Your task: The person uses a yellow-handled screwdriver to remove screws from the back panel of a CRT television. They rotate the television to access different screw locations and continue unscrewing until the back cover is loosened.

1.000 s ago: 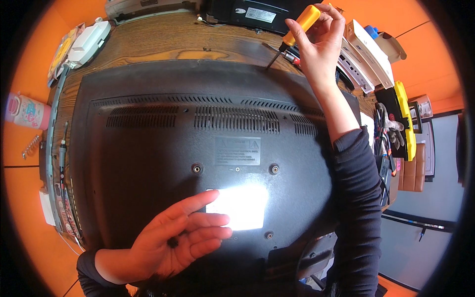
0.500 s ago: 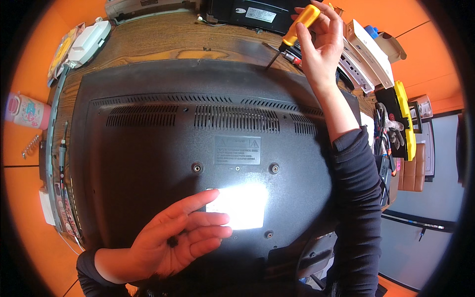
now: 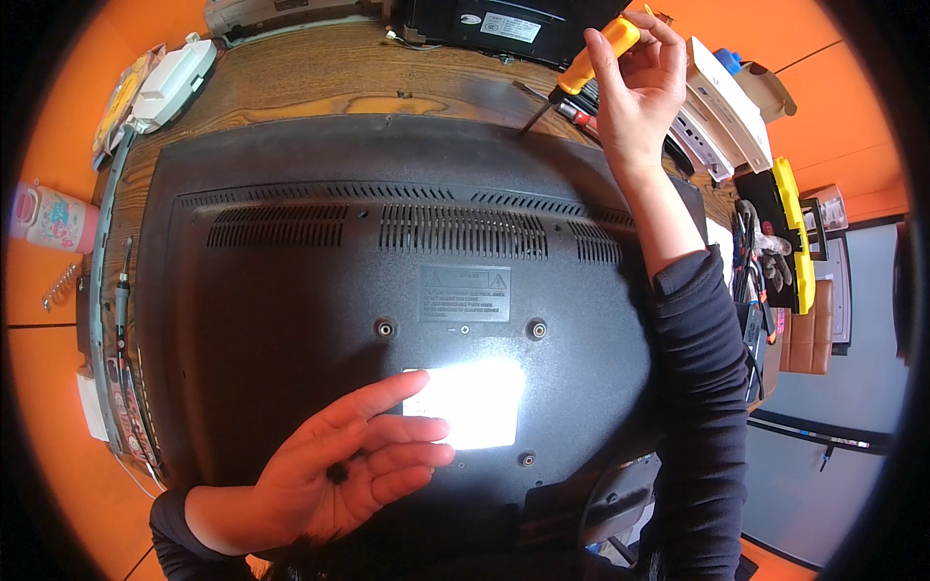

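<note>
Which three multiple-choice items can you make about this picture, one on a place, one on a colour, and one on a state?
1. Where is the right hand?
A. at the far edge of the large black plastic television back
B. flat on the bright label
C. under the wooden table

2. What colour is the handle of the long screwdriver in that hand?
A. blue
B. orange
C. green

3. How is the left hand?
A. closed in a fist
B. gripping a cable
C. open, palm up, with a small dark screw in it

Answers:
1 A, the hand is raised above the cover's far edge, by the wooden table.
2 B, the handle between the fingers is orange.
3 C, the fingers are spread and the small dark piece, apparently a screw, lies on the palm.
</note>
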`<state>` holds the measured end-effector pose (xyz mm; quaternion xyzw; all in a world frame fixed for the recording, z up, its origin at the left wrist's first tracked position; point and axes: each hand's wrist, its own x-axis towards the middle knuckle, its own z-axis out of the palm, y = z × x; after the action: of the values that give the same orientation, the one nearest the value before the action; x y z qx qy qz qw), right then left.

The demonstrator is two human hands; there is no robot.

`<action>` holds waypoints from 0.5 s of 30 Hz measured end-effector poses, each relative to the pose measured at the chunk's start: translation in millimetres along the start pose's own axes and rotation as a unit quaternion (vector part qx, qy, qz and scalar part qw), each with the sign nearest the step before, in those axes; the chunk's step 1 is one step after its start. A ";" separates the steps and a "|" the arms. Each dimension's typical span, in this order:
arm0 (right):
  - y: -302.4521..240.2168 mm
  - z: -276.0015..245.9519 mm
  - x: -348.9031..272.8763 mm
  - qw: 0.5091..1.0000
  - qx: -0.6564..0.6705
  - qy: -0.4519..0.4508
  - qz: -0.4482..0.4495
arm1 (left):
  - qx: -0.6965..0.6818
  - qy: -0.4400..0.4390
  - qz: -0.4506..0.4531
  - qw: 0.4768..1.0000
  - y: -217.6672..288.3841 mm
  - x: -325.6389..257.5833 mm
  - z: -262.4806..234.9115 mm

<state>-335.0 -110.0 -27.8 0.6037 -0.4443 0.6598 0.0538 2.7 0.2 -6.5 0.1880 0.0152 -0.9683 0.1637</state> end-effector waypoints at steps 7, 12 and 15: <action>1.3 -1.0 -2.5 0.983 0.177 -0.007 0.050 | -0.011 -0.039 -0.001 0.999 -0.3 -1.7 -7.9; 7.5 -10.0 4.2 0.998 -0.029 -0.053 -0.020 | -0.003 -0.036 -0.002 0.999 -0.4 -1.5 -7.8; 8.9 -8.2 4.2 0.999 0.018 -0.043 -0.007 | -0.003 -0.035 -0.003 0.999 -0.4 -1.9 -7.9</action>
<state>-347.6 -111.9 -27.8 0.6355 -0.4304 0.6404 0.0285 7.0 1.9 -13.2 0.1535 0.0133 -0.9747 0.1619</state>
